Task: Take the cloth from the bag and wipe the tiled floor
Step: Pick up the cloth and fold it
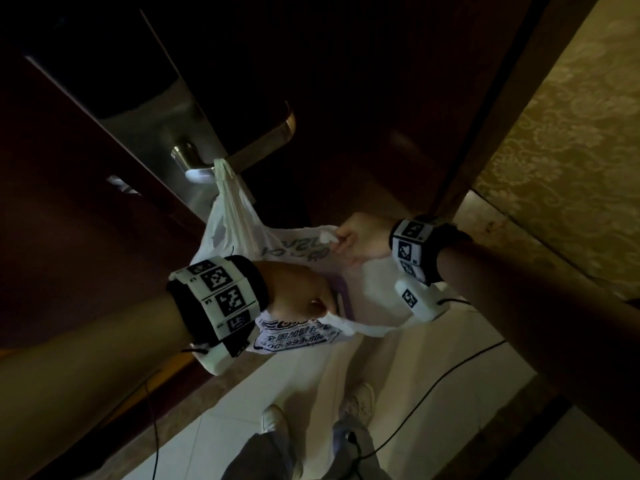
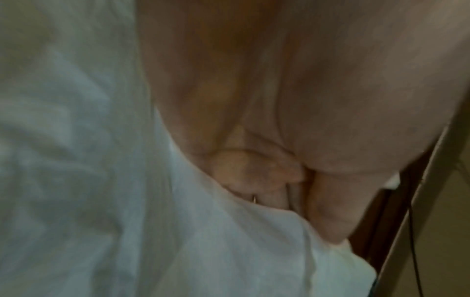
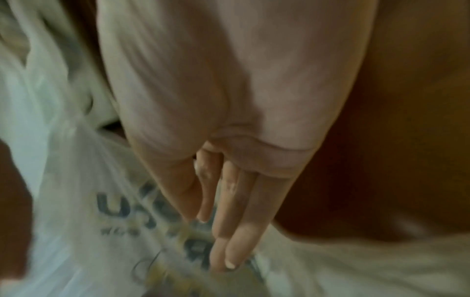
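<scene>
A white printed plastic bag [image 1: 294, 336] hangs by one loop from the door handle [image 1: 266, 142]. Its mouth is pulled open between my hands. My left hand [image 1: 311, 299] grips the near rim, and the left wrist view shows its fingers [image 2: 257, 176] curled against the white plastic [image 2: 101, 160]. My right hand [image 1: 346, 237] pinches the far rim, its fingers [image 3: 229, 231] lying long against the printed side of the bag [image 3: 122, 211]. A strip of purple cloth [image 1: 341, 292] shows inside the bag beside my left hand; most of it is hidden.
The dark wooden door [image 1: 346, 81] with a metal lock plate [image 1: 156, 133] stands right in front. Pale floor tiles [image 1: 433, 358] lie below, with my shoes [image 1: 360, 400] and black cables [image 1: 450, 372] on them. A patterned wall [image 1: 571, 150] rises on the right.
</scene>
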The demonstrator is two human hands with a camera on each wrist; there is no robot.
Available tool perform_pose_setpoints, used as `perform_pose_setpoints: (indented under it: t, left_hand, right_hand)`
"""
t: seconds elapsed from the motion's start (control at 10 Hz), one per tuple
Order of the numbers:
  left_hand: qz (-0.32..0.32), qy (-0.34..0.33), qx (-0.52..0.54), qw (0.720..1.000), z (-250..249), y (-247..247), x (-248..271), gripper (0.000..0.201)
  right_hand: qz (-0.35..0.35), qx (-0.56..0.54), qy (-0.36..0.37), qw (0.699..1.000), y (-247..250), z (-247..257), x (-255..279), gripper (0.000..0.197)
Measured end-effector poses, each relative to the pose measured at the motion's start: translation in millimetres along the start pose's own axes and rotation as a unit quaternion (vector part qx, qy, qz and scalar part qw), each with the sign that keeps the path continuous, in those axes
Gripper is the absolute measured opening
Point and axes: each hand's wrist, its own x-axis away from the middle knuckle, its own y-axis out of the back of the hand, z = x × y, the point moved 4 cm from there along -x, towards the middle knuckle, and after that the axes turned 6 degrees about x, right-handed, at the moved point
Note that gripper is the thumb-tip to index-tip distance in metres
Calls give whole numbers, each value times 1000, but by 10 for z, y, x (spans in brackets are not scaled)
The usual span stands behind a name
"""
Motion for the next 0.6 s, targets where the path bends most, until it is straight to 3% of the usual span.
perform_pose_setpoints:
  t: [0.2,0.3,0.4,0.6]
  left_hand:
    - [-84,-36,0,996,-146,120,-59,32]
    - [-100,-49,-12,994,-201,172,-59,17]
    - [-102,-70,-2,992,-317,220,25,37]
    - [-150,-121,-2,981,-514,281,280,42]
  right_hand:
    - [-99,-70,-42,992,291,-101,540,15]
    - [-184,-95,-56,977,312,-193,808,19]
    - [-262,-96,-75,957,312,-201,1155,23]
    - [-345,-61,-127,928,95,-23,1793,19]
